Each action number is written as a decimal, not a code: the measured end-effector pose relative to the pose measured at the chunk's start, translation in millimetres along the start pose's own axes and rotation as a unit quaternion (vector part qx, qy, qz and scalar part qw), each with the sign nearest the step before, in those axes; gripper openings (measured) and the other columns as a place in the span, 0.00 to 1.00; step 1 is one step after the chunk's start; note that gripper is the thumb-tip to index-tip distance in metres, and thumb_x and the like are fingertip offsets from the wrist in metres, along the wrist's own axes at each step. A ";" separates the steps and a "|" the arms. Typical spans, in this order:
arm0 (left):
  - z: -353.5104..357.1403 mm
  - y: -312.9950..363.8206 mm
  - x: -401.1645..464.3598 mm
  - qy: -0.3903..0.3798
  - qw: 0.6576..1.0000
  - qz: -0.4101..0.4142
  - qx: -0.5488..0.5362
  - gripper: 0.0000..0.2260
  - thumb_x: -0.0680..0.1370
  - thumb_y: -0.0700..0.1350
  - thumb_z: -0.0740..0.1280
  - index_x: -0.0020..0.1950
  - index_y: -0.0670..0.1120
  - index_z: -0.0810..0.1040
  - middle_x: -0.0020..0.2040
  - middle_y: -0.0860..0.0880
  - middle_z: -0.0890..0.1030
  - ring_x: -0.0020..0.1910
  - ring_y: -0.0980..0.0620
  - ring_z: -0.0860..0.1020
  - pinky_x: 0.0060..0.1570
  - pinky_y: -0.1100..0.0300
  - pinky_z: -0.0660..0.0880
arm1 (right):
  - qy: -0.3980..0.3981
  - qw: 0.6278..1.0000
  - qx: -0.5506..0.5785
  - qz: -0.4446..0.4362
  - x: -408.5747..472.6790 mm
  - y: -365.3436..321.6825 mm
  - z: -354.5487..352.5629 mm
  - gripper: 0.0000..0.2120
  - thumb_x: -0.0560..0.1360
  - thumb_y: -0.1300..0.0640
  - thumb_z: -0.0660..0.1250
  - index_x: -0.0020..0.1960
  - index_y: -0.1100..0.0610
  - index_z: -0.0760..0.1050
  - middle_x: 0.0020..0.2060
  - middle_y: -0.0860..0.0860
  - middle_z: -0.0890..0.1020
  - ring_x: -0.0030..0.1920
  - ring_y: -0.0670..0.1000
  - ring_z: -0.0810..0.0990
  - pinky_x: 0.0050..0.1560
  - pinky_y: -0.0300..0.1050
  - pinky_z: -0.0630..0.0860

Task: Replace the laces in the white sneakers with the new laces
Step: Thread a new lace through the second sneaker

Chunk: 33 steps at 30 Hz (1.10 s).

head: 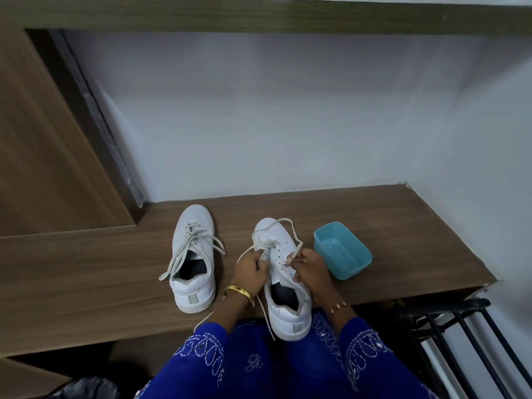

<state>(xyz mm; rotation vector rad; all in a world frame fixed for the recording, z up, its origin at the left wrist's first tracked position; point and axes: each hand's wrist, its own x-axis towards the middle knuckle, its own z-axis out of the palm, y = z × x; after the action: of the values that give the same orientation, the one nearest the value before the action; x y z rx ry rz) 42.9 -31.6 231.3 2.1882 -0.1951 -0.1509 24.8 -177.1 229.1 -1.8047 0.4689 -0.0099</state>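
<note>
This looks like a home, likely an entryway or bedroom corner: a long brown wood-grain laminate bench point(374, 214) runs along a plain white painted wall point(288, 110), beside a brown wooden door point(37, 139), with a black metal-bar rack point(449, 335) just beside the bench's end.

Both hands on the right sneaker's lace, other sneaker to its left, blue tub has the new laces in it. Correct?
Not quite: in the head view the blue tub looks empty, no laces in it. The rest holds: the left hand and right hand pinch the lace on the right sneaker, and the other sneaker stands to its left.
</note>
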 end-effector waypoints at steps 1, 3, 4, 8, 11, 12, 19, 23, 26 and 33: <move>0.8 -0.7 0.3 -0.008 1.000 0.002 0.010 0.18 0.67 0.44 0.53 0.47 0.36 0.76 0.44 0.39 0.77 0.44 0.43 0.74 0.46 0.56 0.70 | 0.008 1.000 -0.011 -0.010 2.3 -3.7 1.8 0.06 0.72 0.68 0.65 0.44 0.72 0.74 0.36 0.60 0.80 0.24 0.47 0.72 0.25 0.38 0.69; 2.1 -3.1 0.8 -0.026 0.999 0.012 0.026 0.21 0.68 0.42 0.53 0.56 0.37 0.75 0.50 0.38 0.77 0.51 0.42 0.74 0.53 0.56 0.69 | 0.030 0.999 -0.033 -0.028 8.8 -9.6 6.2 0.05 0.71 0.68 0.66 0.42 0.71 0.75 0.33 0.56 0.80 0.28 0.49 0.73 0.29 0.40 0.69; 2.5 -5.0 0.8 -0.032 0.999 0.012 0.023 0.22 0.68 0.42 0.53 0.58 0.38 0.75 0.53 0.38 0.77 0.53 0.42 0.74 0.55 0.56 0.69 | 0.043 0.998 -0.039 -0.032 12.0 -12.4 9.0 0.05 0.70 0.68 0.66 0.41 0.71 0.75 0.32 0.56 0.80 0.29 0.49 0.74 0.31 0.40 0.70; -0.4 -10.3 0.8 -0.035 0.999 0.019 0.020 0.23 0.68 0.42 0.53 0.60 0.39 0.74 0.55 0.38 0.76 0.55 0.42 0.73 0.57 0.56 0.69 | 0.073 0.995 -0.039 -0.052 20.7 -18.9 24.0 0.07 0.67 0.68 0.70 0.34 0.68 0.73 0.35 0.64 0.80 0.34 0.54 0.75 0.37 0.48 0.74; -0.3 -11.8 0.4 -0.029 0.999 0.025 0.018 0.25 0.68 0.42 0.53 0.63 0.40 0.73 0.56 0.39 0.75 0.56 0.43 0.73 0.54 0.61 0.66 | 0.076 0.993 -0.056 -0.065 22.9 -17.3 32.5 0.07 0.65 0.69 0.72 0.32 0.67 0.74 0.37 0.63 0.82 0.36 0.57 0.77 0.38 0.46 0.74; -0.2 -12.1 0.4 -0.027 0.999 0.020 0.012 0.24 0.69 0.41 0.54 0.64 0.40 0.72 0.57 0.39 0.75 0.57 0.43 0.73 0.54 0.63 0.65 | 0.077 0.993 -0.062 -0.067 23.6 -15.7 33.7 0.06 0.65 0.68 0.71 0.34 0.70 0.76 0.37 0.63 0.82 0.37 0.60 0.79 0.39 0.48 0.75; 0.4 -17.5 1.9 -0.026 0.999 0.024 -0.011 0.24 0.70 0.45 0.53 0.64 0.42 0.73 0.58 0.41 0.74 0.57 0.46 0.72 0.47 0.67 0.62 | 0.101 0.989 -0.076 -0.076 27.2 -5.5 41.4 0.14 0.68 0.67 0.70 0.26 0.63 0.70 0.24 0.56 0.75 0.26 0.49 0.69 0.29 0.36 0.67; -0.1 -22.2 2.8 -0.027 0.999 0.028 -0.015 0.27 0.70 0.47 0.52 0.67 0.44 0.71 0.58 0.40 0.75 0.58 0.46 0.72 0.50 0.66 0.63 | 0.102 0.986 -0.103 -0.085 28.8 -4.1 44.7 0.11 0.69 0.66 0.69 0.32 0.71 0.73 0.29 0.63 0.78 0.30 0.51 0.70 0.28 0.31 0.64; -0.6 -24.5 -0.8 -0.029 0.997 0.061 -0.031 0.31 0.70 0.54 0.48 0.67 0.42 0.71 0.57 0.39 0.76 0.58 0.46 0.73 0.52 0.68 0.63 | 0.110 0.983 -0.113 -0.094 28.7 -4.0 46.1 0.12 0.70 0.65 0.69 0.32 0.72 0.72 0.28 0.63 0.77 0.29 0.51 0.69 0.28 0.31 0.64; -1.1 -24.5 -0.8 -0.024 0.997 0.024 -0.073 0.25 0.72 0.48 0.51 0.68 0.46 0.71 0.60 0.44 0.75 0.58 0.55 0.70 0.53 0.69 0.62 | 0.134 0.978 -0.119 -0.107 27.5 -7.1 43.0 0.16 0.70 0.66 0.68 0.26 0.63 0.67 0.21 0.49 0.67 0.24 0.43 0.63 0.27 0.30 0.64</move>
<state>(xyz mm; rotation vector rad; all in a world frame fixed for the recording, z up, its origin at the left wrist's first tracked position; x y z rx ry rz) 44.4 -16.5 212.1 2.0348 -0.2559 -0.1847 62.9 -144.7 216.8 -2.0939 0.4786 -0.3639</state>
